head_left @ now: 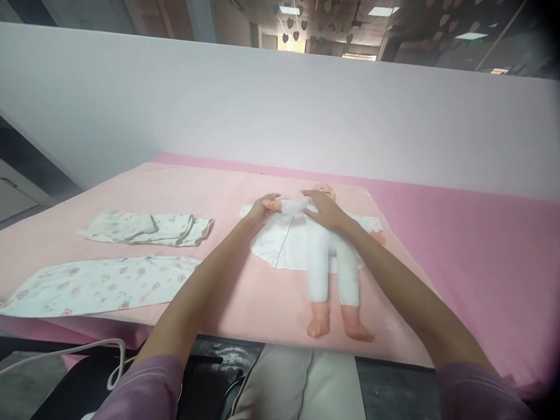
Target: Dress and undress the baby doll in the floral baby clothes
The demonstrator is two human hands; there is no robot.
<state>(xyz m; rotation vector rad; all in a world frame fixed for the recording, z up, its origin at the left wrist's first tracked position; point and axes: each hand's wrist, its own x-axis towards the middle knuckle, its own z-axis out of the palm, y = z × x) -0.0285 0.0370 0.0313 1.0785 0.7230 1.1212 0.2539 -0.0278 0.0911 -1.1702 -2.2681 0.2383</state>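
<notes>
A baby doll [318,256] with a white cloth body and bare feet lies on its back. Beneath it a white baby shirt [280,242] is spread out, its sleeves reaching to both sides. My left hand [261,211] is closed around the hand of the doll's outstretched arm, on the left. Across the doll's shoulder and upper chest lies my right hand [326,211], fingers apart, partly covering the doll's head. The doll's other hand [377,236] shows beyond my right forearm.
Folded patterned baby clothing [146,227] lies on the left of the pale pink mat [258,303]. Nearer me is a white printed cloth garment [100,283]. A white partition [280,116] rises behind the table. A white cable [118,356] hangs at lower left.
</notes>
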